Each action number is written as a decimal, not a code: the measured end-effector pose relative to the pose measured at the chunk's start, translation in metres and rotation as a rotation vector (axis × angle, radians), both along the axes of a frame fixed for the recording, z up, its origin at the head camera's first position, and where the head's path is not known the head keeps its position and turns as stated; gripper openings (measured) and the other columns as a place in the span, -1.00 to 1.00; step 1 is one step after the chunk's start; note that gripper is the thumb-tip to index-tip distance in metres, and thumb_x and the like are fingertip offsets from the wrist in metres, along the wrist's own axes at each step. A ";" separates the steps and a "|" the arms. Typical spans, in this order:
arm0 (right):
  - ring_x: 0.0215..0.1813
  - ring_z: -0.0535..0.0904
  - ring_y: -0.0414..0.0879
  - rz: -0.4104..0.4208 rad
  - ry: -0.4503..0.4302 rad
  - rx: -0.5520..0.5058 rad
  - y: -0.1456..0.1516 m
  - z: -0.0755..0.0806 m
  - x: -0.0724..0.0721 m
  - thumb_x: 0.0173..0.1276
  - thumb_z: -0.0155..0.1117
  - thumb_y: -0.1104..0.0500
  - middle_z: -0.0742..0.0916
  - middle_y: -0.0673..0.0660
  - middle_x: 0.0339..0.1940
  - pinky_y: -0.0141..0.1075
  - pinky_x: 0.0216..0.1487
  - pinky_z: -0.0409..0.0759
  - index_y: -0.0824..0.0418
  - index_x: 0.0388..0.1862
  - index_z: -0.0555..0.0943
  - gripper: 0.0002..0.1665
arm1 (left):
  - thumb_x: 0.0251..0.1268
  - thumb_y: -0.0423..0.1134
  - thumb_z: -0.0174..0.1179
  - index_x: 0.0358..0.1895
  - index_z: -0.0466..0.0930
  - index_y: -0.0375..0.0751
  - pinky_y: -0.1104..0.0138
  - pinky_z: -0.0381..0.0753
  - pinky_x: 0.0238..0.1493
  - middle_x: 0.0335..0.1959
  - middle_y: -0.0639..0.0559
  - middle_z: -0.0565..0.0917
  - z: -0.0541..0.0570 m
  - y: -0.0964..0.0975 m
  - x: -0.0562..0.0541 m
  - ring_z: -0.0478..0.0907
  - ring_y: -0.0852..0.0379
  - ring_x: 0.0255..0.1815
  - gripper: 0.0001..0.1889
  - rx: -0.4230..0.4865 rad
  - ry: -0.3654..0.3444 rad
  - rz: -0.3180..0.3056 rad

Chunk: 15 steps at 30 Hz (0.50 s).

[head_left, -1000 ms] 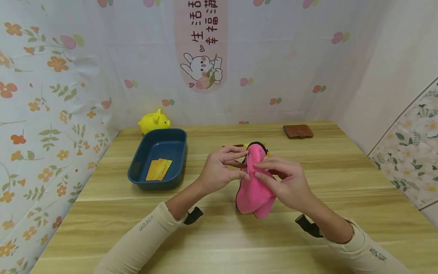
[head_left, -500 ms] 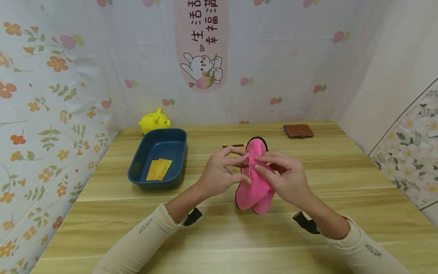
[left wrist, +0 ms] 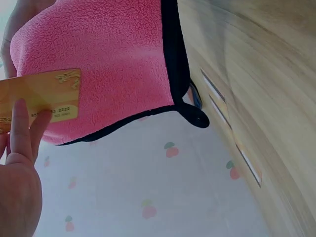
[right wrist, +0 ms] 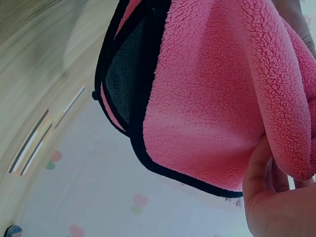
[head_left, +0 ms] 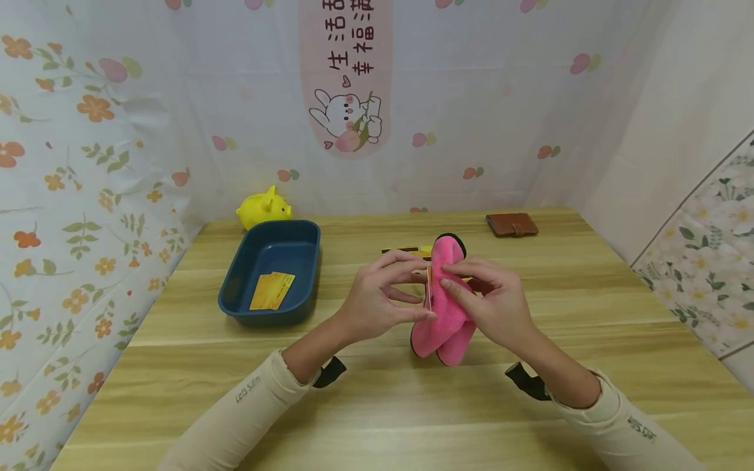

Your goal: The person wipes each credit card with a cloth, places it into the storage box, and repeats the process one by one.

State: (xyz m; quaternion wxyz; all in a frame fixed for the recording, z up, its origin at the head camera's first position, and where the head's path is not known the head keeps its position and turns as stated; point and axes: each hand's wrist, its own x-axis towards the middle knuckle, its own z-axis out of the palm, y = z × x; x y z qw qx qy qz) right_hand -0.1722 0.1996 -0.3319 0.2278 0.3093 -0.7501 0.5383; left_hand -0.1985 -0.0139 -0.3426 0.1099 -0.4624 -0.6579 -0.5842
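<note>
Over the middle of the table, my left hand (head_left: 377,297) pinches a gold card (left wrist: 59,94) by its edges between thumb and fingers. In the head view this card appears nearly edge-on. My right hand (head_left: 497,301) grips a folded pink towel (head_left: 448,314) with black trim, thumb and fingers pinching the plush fabric right beside the card. In the left wrist view the towel lies behind the card's face. Part of the right hand's fingers is hidden by a fold in the right wrist view.
Several flat cards (head_left: 406,250) lie on the wooden table behind the towel. A dark blue bin (head_left: 285,252) at left contains gold cards (head_left: 272,291). Behind it stands a yellow piggy bank (head_left: 264,208). A brown wallet (head_left: 512,224) lies at the back right.
The towel has shifted slightly up and to the right between the hands, its lower end rising a little. Both hands keep their grip on card and towel.
</note>
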 end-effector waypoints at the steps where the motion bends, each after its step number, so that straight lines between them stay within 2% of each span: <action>1: -0.36 0.56 -0.19 -0.001 -0.002 0.001 0.000 0.000 0.000 0.12 0.37 0.60 0.75 0.18 -0.26 -0.47 -0.49 0.56 0.40 -0.14 0.73 -0.68 | -0.18 -0.54 0.56 0.11 0.57 -0.49 0.27 0.75 -0.27 0.03 -0.23 0.51 0.001 0.000 0.000 0.72 -0.01 -0.03 -0.37 0.005 0.008 -0.007; 10: -0.37 0.56 -0.21 -0.026 -0.031 0.019 0.006 -0.003 -0.005 0.15 0.38 0.57 0.75 0.16 -0.26 -0.48 -0.46 0.57 0.38 -0.11 0.73 -0.68 | -0.21 -0.63 0.53 0.07 0.54 -0.54 0.20 0.75 -0.23 0.03 -0.29 0.49 0.005 -0.004 -0.001 0.71 -0.14 -0.09 -0.38 0.080 0.020 -0.062; 15: -0.35 0.57 -0.21 -0.037 -0.034 0.027 0.009 -0.003 -0.007 0.16 0.38 0.56 0.75 0.18 -0.25 -0.46 -0.45 0.59 0.38 -0.09 0.73 -0.68 | -0.28 -0.75 0.48 0.07 0.50 -0.60 0.14 0.74 -0.21 0.02 -0.36 0.46 0.009 -0.005 -0.001 0.68 -0.28 -0.12 -0.35 0.148 0.000 -0.086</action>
